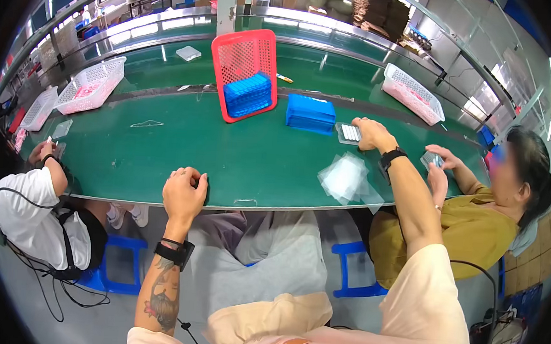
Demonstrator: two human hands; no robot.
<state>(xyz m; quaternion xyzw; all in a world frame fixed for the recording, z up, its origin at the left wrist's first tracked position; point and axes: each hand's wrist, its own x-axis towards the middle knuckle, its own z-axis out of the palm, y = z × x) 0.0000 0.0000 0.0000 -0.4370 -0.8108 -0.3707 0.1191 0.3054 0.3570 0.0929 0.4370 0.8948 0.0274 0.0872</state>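
Observation:
My right hand (375,136) reaches out over the table and grips a small clear plastic case (350,134) with several white sticks side by side in it. Just left of that case stands a stack of blue flat packs (310,113). A loose pile of clear plastic sleeves (347,178) lies nearer to me, below my right wrist. Near the table's front edge rests my left hand (184,193), its fingers curled in and nothing visible in them. A red perforated basket (244,60) stands tilted up, with more blue packs (248,95) in its lower part.
White baskets with pink contents stand at the left (91,87) and far right (413,94). A co-worker at the right (448,236) holds a similar case; another person (33,214) sits at the left. Blue stools (121,263) stand by the green table (131,154).

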